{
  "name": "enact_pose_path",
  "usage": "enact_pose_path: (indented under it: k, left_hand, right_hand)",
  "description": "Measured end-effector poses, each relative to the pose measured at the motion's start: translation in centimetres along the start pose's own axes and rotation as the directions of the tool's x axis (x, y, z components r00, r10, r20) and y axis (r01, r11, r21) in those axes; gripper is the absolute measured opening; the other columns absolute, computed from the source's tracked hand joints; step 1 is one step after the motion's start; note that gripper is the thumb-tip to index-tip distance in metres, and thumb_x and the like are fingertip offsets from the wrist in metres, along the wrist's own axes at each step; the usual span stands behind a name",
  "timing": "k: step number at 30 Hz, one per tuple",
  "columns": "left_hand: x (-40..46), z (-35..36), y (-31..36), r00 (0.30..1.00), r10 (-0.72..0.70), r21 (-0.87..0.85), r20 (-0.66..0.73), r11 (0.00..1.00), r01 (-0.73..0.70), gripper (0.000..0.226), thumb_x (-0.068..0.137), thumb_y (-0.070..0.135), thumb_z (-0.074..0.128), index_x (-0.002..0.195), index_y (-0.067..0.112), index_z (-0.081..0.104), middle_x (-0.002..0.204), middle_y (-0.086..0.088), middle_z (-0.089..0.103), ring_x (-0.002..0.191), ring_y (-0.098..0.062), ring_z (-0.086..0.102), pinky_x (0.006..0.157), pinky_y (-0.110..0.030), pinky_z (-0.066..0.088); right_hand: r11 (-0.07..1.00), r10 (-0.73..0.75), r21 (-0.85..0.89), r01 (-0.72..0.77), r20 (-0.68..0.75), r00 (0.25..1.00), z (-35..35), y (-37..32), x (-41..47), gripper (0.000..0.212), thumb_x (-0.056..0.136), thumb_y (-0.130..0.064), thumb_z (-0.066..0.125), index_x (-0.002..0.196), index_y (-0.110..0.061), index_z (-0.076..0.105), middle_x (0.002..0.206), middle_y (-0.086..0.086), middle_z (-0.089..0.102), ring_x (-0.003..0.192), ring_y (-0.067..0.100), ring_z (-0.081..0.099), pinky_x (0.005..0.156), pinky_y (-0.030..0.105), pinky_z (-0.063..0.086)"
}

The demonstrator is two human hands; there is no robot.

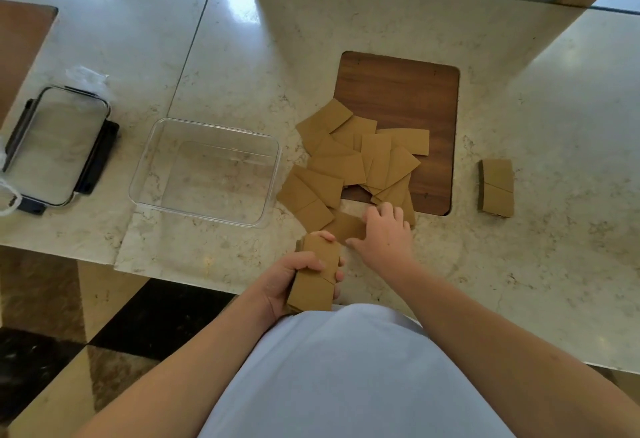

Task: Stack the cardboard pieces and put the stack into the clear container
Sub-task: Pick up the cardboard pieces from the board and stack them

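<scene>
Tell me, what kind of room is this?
Hard to say for sure; probably a home or lobby-like interior. The polished marble counter, the glossy checkered floor and a wooden board set into the counter suggest it.

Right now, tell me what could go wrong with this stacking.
1. The stack in the left hand looks uneven; pieces may slip out.
2. The right hand presses a piece in the overlapping loose pile; dragging it could scatter neighbours.
3. A separate small stack sits far right of the clear container and might be forgotten.
</scene>
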State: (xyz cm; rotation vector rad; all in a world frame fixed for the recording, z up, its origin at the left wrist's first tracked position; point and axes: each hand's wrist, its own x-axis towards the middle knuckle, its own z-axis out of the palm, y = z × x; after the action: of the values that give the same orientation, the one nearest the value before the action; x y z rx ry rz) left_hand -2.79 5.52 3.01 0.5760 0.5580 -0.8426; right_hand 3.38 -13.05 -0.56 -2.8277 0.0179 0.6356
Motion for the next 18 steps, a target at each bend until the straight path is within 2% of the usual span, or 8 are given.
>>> enact_pose_path:
  k: [3, 7, 8, 10, 12, 14, 16, 18]
  left_hand:
    - [0.0, -0.1, 0.4, 0.998, -0.031, -0.058, -0.054, 0.998, 0.028, 0.038, 0.072, 0.006, 0.069, 0.109, 0.017, 0.067, 0.108, -0.025, 0.069, 0.079, -0.030, 0.065, 0.065, -0.038, 0.058]
    - [0.4, -0.5, 0.6, 0.986, 0.030, -0.101, -0.163, 0.994, -0.047, 0.037, 0.085, 0.027, 0.074, 0.119, 0.018, 0.062, 0.097, -0.021, 0.068, 0.075, -0.028, 0.065, 0.063, -0.037, 0.059]
    - [0.5, -0.7, 0.5, 0.984, 0.040, -0.120, -0.172, 0.991, -0.061, 0.039, 0.085, 0.031, 0.076, 0.120, 0.019, 0.063, 0.097, -0.020, 0.068, 0.076, -0.027, 0.065, 0.064, -0.037, 0.059]
    - [0.8, -0.9, 0.5, 0.982, 0.058, -0.140, -0.178, 0.987, -0.084, 0.048, 0.082, 0.038, 0.081, 0.123, 0.021, 0.064, 0.100, -0.019, 0.067, 0.077, -0.028, 0.065, 0.065, -0.038, 0.059]
    - [1.1, -1.1, 0.4, 0.981, 0.070, -0.129, -0.181, 0.987, -0.094, 0.062, 0.074, 0.042, 0.090, 0.126, 0.022, 0.065, 0.103, -0.020, 0.067, 0.079, -0.028, 0.066, 0.066, -0.040, 0.059]
    - [1.3, -1.2, 0.4, 0.978, 0.072, -0.096, -0.194, 0.991, -0.092, 0.071, 0.068, 0.042, 0.095, 0.128, 0.021, 0.064, 0.103, -0.020, 0.068, 0.080, -0.029, 0.066, 0.067, -0.041, 0.059]
    - [1.4, -1.0, 0.4, 0.974, 0.064, -0.065, -0.217, 0.995, -0.079, 0.067, 0.073, 0.042, 0.091, 0.129, 0.019, 0.064, 0.102, -0.020, 0.069, 0.079, -0.029, 0.067, 0.066, -0.040, 0.060]
    - [1.4, -0.2, 0.2, 0.968, 0.040, -0.028, -0.249, 0.998, -0.049, 0.059, 0.079, 0.043, 0.086, 0.130, 0.019, 0.066, 0.103, -0.019, 0.072, 0.078, -0.029, 0.068, 0.065, -0.039, 0.061]
  right_hand:
    - [0.997, 0.059, 0.057, -0.057, -0.027, 0.998, 0.4, -0.1, -0.2, 0.053, 0.080, -0.051, 0.080, 0.111, -0.019, 0.053, 0.117, 0.002, 0.052, 0.116, 0.027, 0.047, 0.099, 0.042, 0.041]
    - [0.992, 0.090, 0.086, -0.093, 0.036, 0.995, 0.4, 0.7, -0.7, 0.057, 0.083, -0.051, 0.078, 0.123, -0.019, 0.054, 0.121, 0.005, 0.055, 0.118, 0.027, 0.047, 0.100, 0.040, 0.042]
    - [0.992, 0.065, 0.100, -0.072, 0.067, 0.996, 0.1, 1.0, -0.9, 0.051, 0.087, -0.049, 0.075, 0.125, -0.020, 0.057, 0.120, 0.005, 0.057, 0.115, 0.027, 0.048, 0.096, 0.037, 0.043]
    - [0.966, 0.036, 0.248, -0.070, 0.141, 0.989, -0.6, 1.4, -1.5, 0.029, 0.093, -0.040, 0.071, 0.112, -0.021, 0.061, 0.106, 0.003, 0.062, 0.099, 0.023, 0.054, 0.075, 0.030, 0.044]
    - [0.828, 0.057, 0.525, -0.197, 0.270, 0.961, -1.6, 2.1, -2.3, 0.016, 0.097, -0.030, 0.068, 0.105, -0.019, 0.059, 0.094, -0.001, 0.066, 0.087, 0.022, 0.065, 0.066, 0.029, 0.053]
    - [0.582, 0.042, 0.734, -0.351, 0.404, 0.914, -3.1, 2.8, -3.3, 0.016, 0.099, -0.022, 0.065, 0.112, -0.017, 0.058, 0.097, 0.006, 0.075, 0.084, 0.026, 0.076, 0.069, 0.040, 0.063]
    - [0.467, -0.053, 0.799, -0.379, 0.453, 0.890, -4.7, 3.8, -4.1, 0.017, 0.098, -0.017, 0.068, 0.112, -0.017, 0.059, 0.096, 0.009, 0.079, 0.077, 0.026, 0.078, 0.052, 0.034, 0.055]
    - [0.468, -0.141, 0.814, -0.345, 0.455, 0.879, -6.0, 4.8, -4.5, 0.020, 0.090, -0.019, 0.078, 0.106, -0.018, 0.066, 0.086, 0.007, 0.073, 0.064, 0.020, 0.068, 0.046, 0.025, 0.037]
